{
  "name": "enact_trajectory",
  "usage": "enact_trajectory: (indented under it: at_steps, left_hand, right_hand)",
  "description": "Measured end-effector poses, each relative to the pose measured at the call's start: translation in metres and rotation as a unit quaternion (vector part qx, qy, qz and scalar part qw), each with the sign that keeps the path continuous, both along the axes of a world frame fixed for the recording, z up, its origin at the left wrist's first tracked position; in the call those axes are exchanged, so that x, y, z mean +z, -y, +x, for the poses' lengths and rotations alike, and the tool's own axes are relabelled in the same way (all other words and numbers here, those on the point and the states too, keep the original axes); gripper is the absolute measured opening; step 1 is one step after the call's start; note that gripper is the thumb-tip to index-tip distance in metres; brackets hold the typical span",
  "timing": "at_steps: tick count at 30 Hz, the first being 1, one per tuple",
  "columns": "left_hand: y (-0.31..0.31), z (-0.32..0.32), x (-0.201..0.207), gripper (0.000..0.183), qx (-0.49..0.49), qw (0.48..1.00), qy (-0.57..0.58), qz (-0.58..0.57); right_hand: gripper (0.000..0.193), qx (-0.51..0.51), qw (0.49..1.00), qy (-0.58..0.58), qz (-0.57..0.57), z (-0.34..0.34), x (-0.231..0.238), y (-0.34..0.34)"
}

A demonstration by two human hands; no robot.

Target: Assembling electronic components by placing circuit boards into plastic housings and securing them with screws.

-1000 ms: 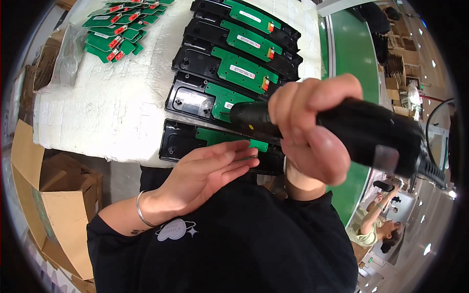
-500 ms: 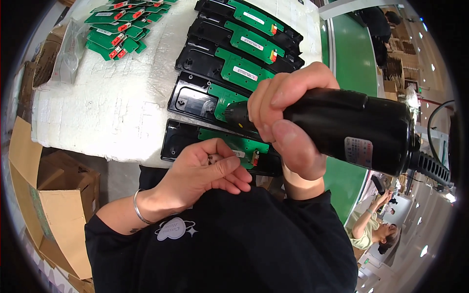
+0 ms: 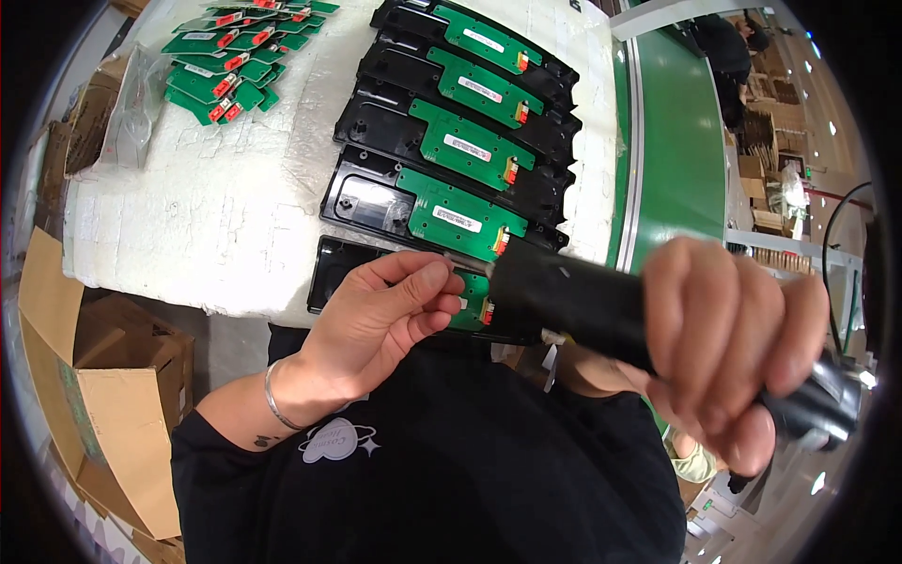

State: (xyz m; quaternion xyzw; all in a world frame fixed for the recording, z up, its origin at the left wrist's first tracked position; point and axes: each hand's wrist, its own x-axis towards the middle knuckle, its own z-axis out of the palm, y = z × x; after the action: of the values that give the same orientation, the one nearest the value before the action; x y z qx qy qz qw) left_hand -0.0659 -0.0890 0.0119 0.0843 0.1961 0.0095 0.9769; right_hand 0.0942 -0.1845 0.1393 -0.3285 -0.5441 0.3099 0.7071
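Observation:
My right hand [image 3: 719,329] is wrapped round the black body of an electric screwdriver [image 3: 573,296], which lies nearly level and points left. Its thin metal bit [image 3: 470,264] reaches the fingertips of my left hand [image 3: 390,301]. Thumb and forefinger there are pinched together at the bit's end; whatever is between them is too small to make out. Beneath both lies the nearest black plastic panel [image 3: 331,273], partly hidden, with a green circuit board [image 3: 472,318] on it. Just beyond, another panel [image 3: 352,193] carries a green board [image 3: 451,218] with a white label and a red-and-yellow connector.
Several more black panels with green boards [image 3: 465,146] run in a row toward the far side. Loose green boards [image 3: 225,61] are heaped at the far left of the white foam surface [image 3: 216,207]. An open cardboard box [image 3: 132,395] stands lower left; a green surface [image 3: 681,160] lies right.
The screwdriver has drawn back to the right and nearer me, off the second-nearest panel. My left hand's loosely curled fingers have come together in a pinch at the bit's end.

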Motion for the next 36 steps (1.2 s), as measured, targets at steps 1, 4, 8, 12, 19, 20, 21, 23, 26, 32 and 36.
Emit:
enact_trajectory:
  at_steps: [1, 4, 8, 12, 19, 20, 21, 23, 26, 32, 36]
  left_hand:
    - [0.0, 0.001, 0.0, 0.017, 0.002, 1.0, 0.006, -0.013]
    - [0.002, 0.006, 0.0, 0.016, 0.002, 0.999, 0.017, -0.031]
    - [0.006, 0.012, -0.003, 0.015, 0.004, 0.997, 0.051, -0.058]
    - [0.008, 0.016, -0.002, 0.015, -0.001, 0.998, 0.031, -0.051]
    - [0.003, 0.018, -0.004, 0.015, -0.001, 0.999, 0.04, -0.012]
    - [0.002, 0.018, -0.004, 0.015, -0.01, 0.999, 0.042, -0.005]
    - [0.0, 0.018, -0.005, 0.015, -0.01, 0.999, 0.042, -0.004]
    - [-0.001, 0.017, -0.007, 0.015, -0.025, 0.998, 0.06, -0.016]
    - [-0.001, 0.019, -0.009, 0.019, -0.007, 0.992, 0.111, -0.054]
    - [0.014, 0.021, 0.011, 0.037, -0.044, 0.992, -0.032, -0.111]
    - [0.012, 0.013, 0.012, 0.035, -0.052, 0.999, -0.017, 0.003]
  right_hand:
    - [0.025, 0.014, 1.0, 0.006, 0.024, 0.001, 0.003, 0.002]
    - [0.025, -0.017, 0.998, -0.028, 0.058, -0.008, -0.001, 0.006]
    - [0.027, 0.006, 0.999, 0.019, 0.025, -0.002, 0.0, 0.01]
    - [0.027, -0.007, 0.999, 0.035, -0.015, -0.003, 0.0, 0.011]
    - [0.023, -0.045, 0.998, -0.012, 0.044, -0.003, -0.004, 0.013]
    - [0.024, -0.041, 0.998, -0.012, 0.044, -0.003, -0.005, 0.013]
    - [0.024, -0.038, 0.998, -0.011, 0.044, -0.002, -0.005, 0.013]
    - [0.025, -0.019, 1.0, -0.003, 0.005, 0.004, 0.001, 0.016]
    - [0.026, -0.019, 0.999, -0.005, -0.036, 0.007, 0.001, 0.014]
    - [0.026, -0.205, 0.976, -0.05, -0.046, 0.0, -0.049, -0.024]
    - [0.025, -0.205, 0.975, -0.042, -0.075, 0.009, -0.06, -0.032]
